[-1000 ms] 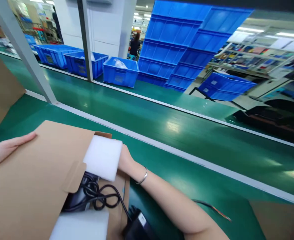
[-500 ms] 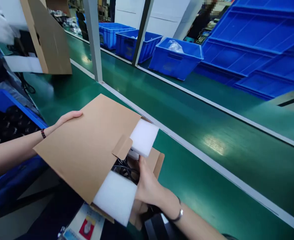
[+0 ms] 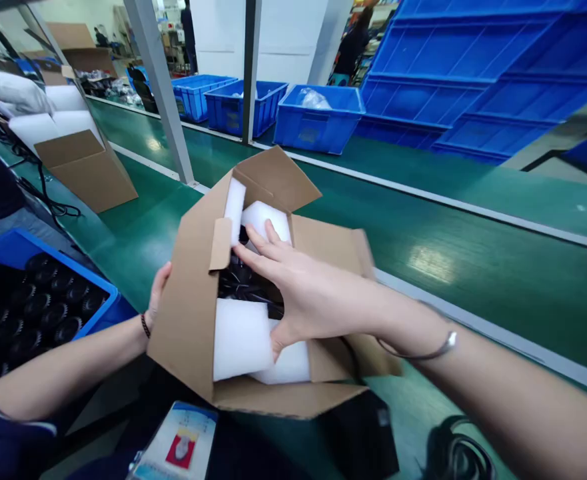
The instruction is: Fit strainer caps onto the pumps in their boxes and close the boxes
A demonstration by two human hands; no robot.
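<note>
My left hand [image 3: 158, 291] holds the cardboard box [image 3: 188, 300] by its left side, most of its fingers hidden behind the panel. The box is tilted, with its open end facing me and flaps spread outward. Inside lie white foam blocks [image 3: 240, 339] at both ends, with black cables [image 3: 246, 288] between them. Across the opening reaches my right hand [image 3: 298, 283], fingers spread. Its fingertips are at the upper foam and its thumb rests against the lower foam. It grips nothing that I can see.
A blue crate [image 3: 106, 303] of round black parts stands at left. Beyond it, a co-worker's gloved hand [image 3: 20, 90] is at another foam-filled box [image 3: 90, 173]. Several blue bins [image 3: 318, 123] line the green surface's far side. A coiled black cable [image 3: 458, 450] lies lower right.
The box has turned so its open end faces me, and its flaps now stand apart. My right hand has moved from beneath the foam to over the opening, fingers spreading. My left hand still holds the box.
</note>
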